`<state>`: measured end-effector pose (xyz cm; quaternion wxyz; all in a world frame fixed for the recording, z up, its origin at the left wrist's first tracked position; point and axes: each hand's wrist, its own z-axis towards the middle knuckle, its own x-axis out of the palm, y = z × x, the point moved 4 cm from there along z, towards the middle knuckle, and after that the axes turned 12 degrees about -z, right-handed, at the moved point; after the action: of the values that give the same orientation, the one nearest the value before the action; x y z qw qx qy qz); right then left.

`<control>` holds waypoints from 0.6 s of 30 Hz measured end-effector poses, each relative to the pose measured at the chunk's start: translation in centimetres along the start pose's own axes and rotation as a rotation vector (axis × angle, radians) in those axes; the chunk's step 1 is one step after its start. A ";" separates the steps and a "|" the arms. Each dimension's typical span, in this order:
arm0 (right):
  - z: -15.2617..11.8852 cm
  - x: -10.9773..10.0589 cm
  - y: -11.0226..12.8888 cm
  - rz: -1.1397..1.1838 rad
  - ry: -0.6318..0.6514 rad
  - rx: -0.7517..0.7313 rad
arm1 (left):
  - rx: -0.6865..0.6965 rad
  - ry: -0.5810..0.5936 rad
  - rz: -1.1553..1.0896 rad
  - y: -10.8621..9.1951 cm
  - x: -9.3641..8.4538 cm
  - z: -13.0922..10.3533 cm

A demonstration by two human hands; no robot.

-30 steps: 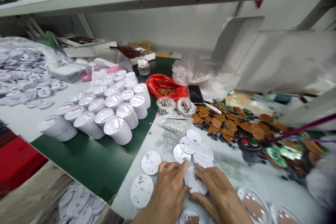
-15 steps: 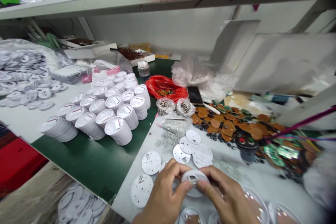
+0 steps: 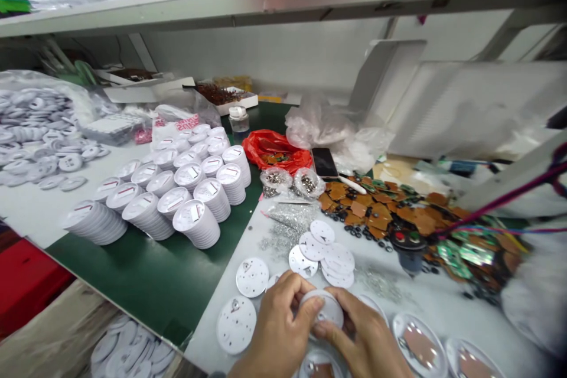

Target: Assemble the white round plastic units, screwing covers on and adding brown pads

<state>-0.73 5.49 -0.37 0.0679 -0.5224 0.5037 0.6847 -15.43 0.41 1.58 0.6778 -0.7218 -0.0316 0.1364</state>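
Between both hands, low in the middle of the view, is a round white plastic disc (image 3: 330, 309). My left hand (image 3: 283, 322) grips its left edge, thumb lying on the face. My right hand (image 3: 361, 331) holds the right edge, with its thumb near the lower rim. Fingers cover part of the disc. Flat white discs with small holes (image 3: 237, 325) lie to the left of my hands, and more white discs (image 3: 339, 260) overlap just beyond them. Round white housings with brown boards (image 3: 420, 345) sit at the right; another is partly hidden below my hands.
Stacked white discs (image 3: 197, 224) stand on a green mat (image 3: 155, 283) at left. Brown circuit boards (image 3: 378, 218) and black rings are heaped at right, beside an electric screwdriver (image 3: 408, 248). Small screws (image 3: 286, 227), a red bag (image 3: 274, 150) and a phone (image 3: 325, 162) lie beyond. A shelf (image 3: 266, 6) spans above.
The disc in my hands has turned, so the metal part that showed near my thumbs is out of sight. My left thumb has shifted up onto its face. The camera view has moved slightly.
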 end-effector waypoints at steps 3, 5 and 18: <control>2.0 -1.7 -0.6 -0.176 -0.012 -0.052 | -0.040 0.070 0.187 0.1 0.1 0.7; 4.1 -3.1 -1.1 -0.346 -0.125 -0.063 | -0.014 0.107 0.342 0.1 0.3 1.1; 11.5 -3.9 -1.3 -0.792 -0.337 -0.009 | 0.195 0.134 0.376 0.1 -0.2 1.1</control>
<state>-5.57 16.58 1.27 0.4047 -0.5566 0.2429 0.6836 -15.90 1.42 1.51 0.7075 -0.6536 0.1620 0.2146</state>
